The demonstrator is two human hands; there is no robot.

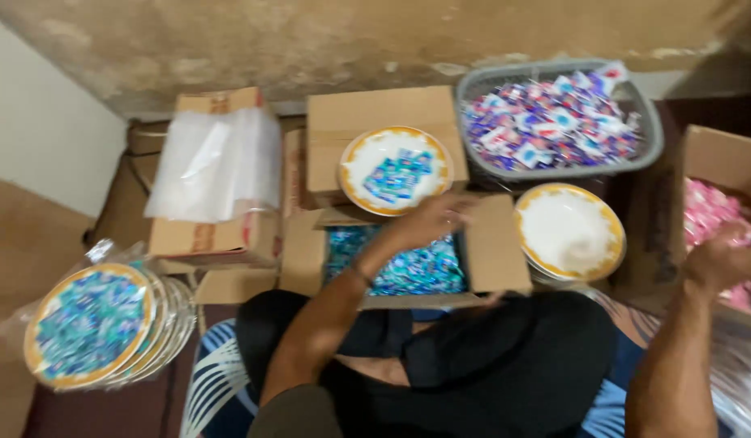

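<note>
Bottom of frame: seated lap on a patterned floor mat (217,381). Lower left, stack of filled plates (90,324) in clear wrap. Centre: left hand (428,219) over the open carton of blue sachets (408,268), grip blurred, cannot tell. Right edge: right hand (720,259) at the carton of pink sachets (708,211), grip unclear. Centre right, empty plate (568,229). Beyond: plate with blue sachets (396,170) on a closed carton, grey basket (651,146), stained wall (311,40).

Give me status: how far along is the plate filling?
Done: stacked bagged plates at left hold blue sachets. In hand: left hand hovers over the blue-sachet box near a part-filled plate; right hand reaches the pink-sachet box. Left: one empty plate.
</note>
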